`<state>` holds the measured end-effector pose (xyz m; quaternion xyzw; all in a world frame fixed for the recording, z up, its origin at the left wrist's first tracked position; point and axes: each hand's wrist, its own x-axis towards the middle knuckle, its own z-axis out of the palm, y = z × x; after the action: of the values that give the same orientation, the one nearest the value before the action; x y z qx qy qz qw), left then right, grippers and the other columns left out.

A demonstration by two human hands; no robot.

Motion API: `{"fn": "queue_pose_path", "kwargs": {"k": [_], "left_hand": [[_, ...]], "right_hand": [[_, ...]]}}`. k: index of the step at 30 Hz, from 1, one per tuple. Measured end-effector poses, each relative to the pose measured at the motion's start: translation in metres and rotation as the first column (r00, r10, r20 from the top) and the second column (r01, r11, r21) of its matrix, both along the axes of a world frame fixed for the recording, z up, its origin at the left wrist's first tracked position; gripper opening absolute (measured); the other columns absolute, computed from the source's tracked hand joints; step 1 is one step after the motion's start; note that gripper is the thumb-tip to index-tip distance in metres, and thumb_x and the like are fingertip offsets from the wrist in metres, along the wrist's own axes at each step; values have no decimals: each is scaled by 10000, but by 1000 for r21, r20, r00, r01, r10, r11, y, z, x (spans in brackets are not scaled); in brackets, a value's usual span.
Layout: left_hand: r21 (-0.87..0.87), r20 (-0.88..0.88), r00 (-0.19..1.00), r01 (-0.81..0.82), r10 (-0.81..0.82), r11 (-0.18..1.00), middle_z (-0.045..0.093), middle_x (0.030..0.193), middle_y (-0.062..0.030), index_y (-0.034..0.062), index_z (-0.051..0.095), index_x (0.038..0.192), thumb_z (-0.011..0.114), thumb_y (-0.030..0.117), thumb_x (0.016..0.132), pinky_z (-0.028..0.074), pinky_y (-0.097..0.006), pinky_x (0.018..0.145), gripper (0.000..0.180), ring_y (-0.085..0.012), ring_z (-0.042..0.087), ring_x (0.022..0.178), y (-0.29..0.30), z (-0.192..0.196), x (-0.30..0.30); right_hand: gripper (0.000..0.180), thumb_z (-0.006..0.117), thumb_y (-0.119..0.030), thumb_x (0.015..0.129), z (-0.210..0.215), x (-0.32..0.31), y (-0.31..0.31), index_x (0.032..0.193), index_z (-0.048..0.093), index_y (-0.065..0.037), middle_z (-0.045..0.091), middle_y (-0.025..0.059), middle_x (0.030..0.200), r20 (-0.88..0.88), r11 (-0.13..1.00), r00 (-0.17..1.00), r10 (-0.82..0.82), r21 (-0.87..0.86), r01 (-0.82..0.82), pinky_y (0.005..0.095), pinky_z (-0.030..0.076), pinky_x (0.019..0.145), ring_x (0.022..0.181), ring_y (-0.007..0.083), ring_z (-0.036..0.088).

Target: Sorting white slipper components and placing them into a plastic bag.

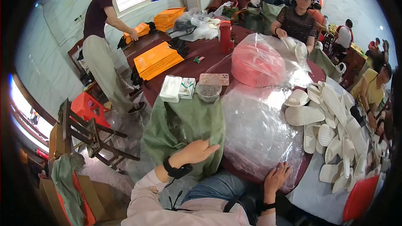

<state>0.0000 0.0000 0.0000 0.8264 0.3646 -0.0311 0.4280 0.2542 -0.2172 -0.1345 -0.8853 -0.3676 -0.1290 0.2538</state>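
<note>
My left hand point(195, 152), with a black band on its wrist, hangs above a green woven sack point(180, 121) draped off the table's edge. Its fingers are loosely apart, with nothing visible in them. My right hand point(276, 177) lies with fingers spread on a stack of clear plastic bags point(261, 132) at the near table edge. Right of the bags is a large heap of white slippers point(331, 121). Beyond them stands a bundle of pink strips or sheets point(254, 65) in clear plastic.
A round lidded container point(209, 93), a phone point(214, 79), white boxes point(171, 88) and orange packets point(157, 60) lie on the dark red table. A red thermos point(225, 37) stands behind. At left are a wooden chair point(94, 142) and red stool point(90, 109). Several people surround the tables.
</note>
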Motion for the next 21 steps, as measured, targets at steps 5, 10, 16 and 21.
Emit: {"fn": "queue_pose_path", "kwargs": {"k": [5,10,16,21], "left_hand": [[318,31,989,130,-147,939,541,1055,-271,31,544,1101,395,445,920,416,-446,773,476,-402,525,950,-3,-28,55],[618,44,979,129,-198,776,462,1214,-234,34,610,1045,425,430,913,368,-410,915,456,-374,437,1116,8,-72,71],[138,280,953,81,-117,987,478,1190,-237,34,641,992,387,424,927,378,-407,919,470,-377,502,1035,46,-76,56],[83,628,579,-715,520,694,481,1145,-233,95,469,1256,571,293,854,393,-443,849,460,-376,501,941,105,-83,23]], "right_hand": [[318,494,-60,809,7,3,-1,1116,484,23,395,226,1302,-13,1000,1000,-7,-4,7,513,216,1047,1261,443,260],[321,497,-62,807,6,1,2,1115,480,28,392,232,1301,-4,1000,1000,-7,-9,7,520,213,1046,1261,453,254],[329,498,-62,808,3,3,2,1123,474,28,383,234,1307,-11,1000,1000,-13,-26,13,526,209,1048,1268,457,245],[327,496,-56,810,10,0,3,1126,477,24,378,231,1316,-33,1000,999,-2,-29,1,519,209,1051,1271,455,243]]}}
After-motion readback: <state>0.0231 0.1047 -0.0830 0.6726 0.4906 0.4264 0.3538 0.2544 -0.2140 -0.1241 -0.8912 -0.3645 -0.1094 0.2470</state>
